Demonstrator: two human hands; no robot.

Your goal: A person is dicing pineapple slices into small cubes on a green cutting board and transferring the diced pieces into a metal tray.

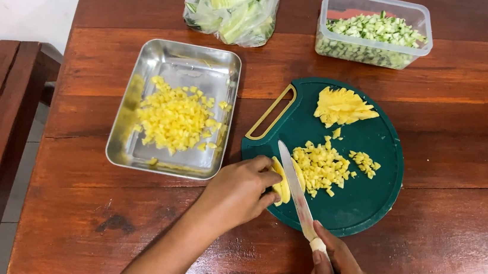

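On the green cutting board (374, 184) near the counter's front edge, your left hand (234, 194) fingers pin a soft, slippery yellow fruit chunk (280, 182) by its back end while your right hand (337, 265) grips the knife (296, 194).

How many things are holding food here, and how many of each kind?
Metal tray with diced yellow fruit: 1
Clear plastic box with diced cucumber: 1
Plastic bag with cucumber pieces: 1
Green cutting board with yellow fruit: 1
Total: 4
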